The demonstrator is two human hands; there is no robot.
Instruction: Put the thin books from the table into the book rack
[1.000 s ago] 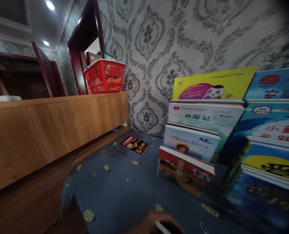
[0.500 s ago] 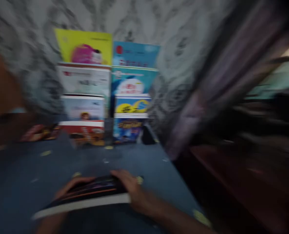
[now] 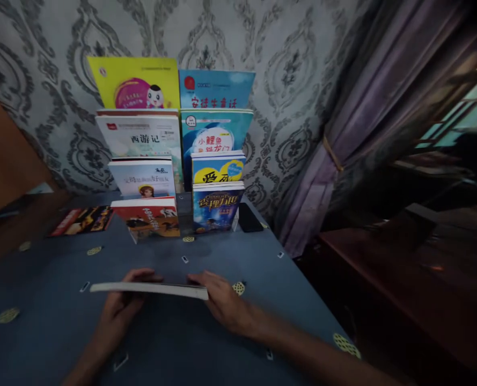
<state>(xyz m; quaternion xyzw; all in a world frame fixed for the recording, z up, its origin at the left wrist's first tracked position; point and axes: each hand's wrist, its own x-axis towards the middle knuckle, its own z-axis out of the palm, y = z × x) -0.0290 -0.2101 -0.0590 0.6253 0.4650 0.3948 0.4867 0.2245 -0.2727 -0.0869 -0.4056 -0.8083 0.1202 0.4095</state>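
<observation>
We saw dark damask motifs on the grey wallpaper (image 3: 290, 75), dotted yellow ovals on the blue tablecloth (image 3: 182, 335), purple on the curtain (image 3: 316, 182) and white along the held book (image 3: 153, 289).

The blue book (image 3: 222, 86) at the back read 安徒生童话, and the teal book (image 3: 216, 136) before it 小鲤鱼跳龙门. 爱 stood on the blue-and-yellow book (image 3: 219, 167), its next character partly covered, and 查理 began the gold title of the dark blue book (image 3: 216, 209). The white book (image 3: 141, 134) read 西游记; the pale blue book (image 3: 142, 177) showed 父母 and 好朋友. Lettering on the yellow book (image 3: 136, 80), red book (image 3: 146, 219) and flat magazine (image 3: 81, 220) was too small or blurred to read.
</observation>
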